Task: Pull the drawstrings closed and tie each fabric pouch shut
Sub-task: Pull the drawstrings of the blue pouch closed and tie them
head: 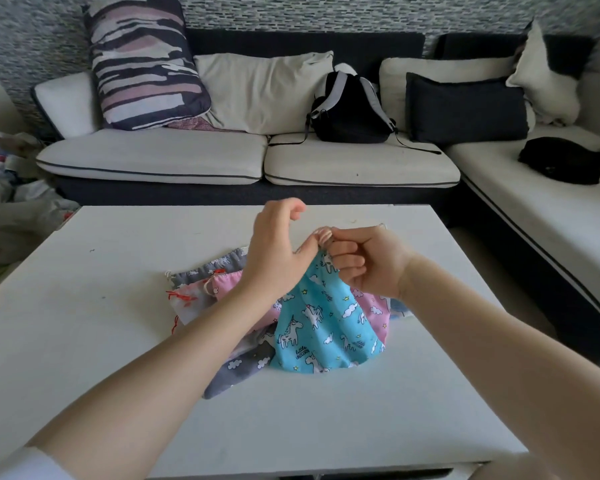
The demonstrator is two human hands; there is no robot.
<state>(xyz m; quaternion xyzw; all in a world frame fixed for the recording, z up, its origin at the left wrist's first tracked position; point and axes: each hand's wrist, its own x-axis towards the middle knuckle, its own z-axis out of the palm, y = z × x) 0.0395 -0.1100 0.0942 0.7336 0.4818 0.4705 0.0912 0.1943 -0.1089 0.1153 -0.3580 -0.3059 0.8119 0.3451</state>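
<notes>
Forearms reach in from the bottom corners and meet over the white table (118, 358), your widest prop, which carries the whole job within easy reach. Behind it runs the sofa (187, 157), where a black backpack (349, 109) sits clear of the work.

On the tabletop lies a fanned heap of pouches waiting their turn: a grey pouch (238, 370) lowest and nearest you, a pink pouch (227, 284) across it with a pale cord loop at its mouth, and a whitish one trailing red drawstrings (181, 299) at the left edge.

You hold the blue unicorn pouch (321, 327) lifted by its neck, so its body hangs and flares down onto the heap. That lift seems meant to let the weight of the cloth keep the gathered mouth tight while the cord is worked.

Your left hand (274, 251) comes in from the left, wrist bent downward, thumb and forefinger curled and pinching at the gathered neck, the other fingers arched loosely above. Your right hand (368, 261) faces it, fingers folded into the palm and gripping the pale drawstring (323, 235) just at the neck.

Knot not yet visible; tying looks under way.
</notes>
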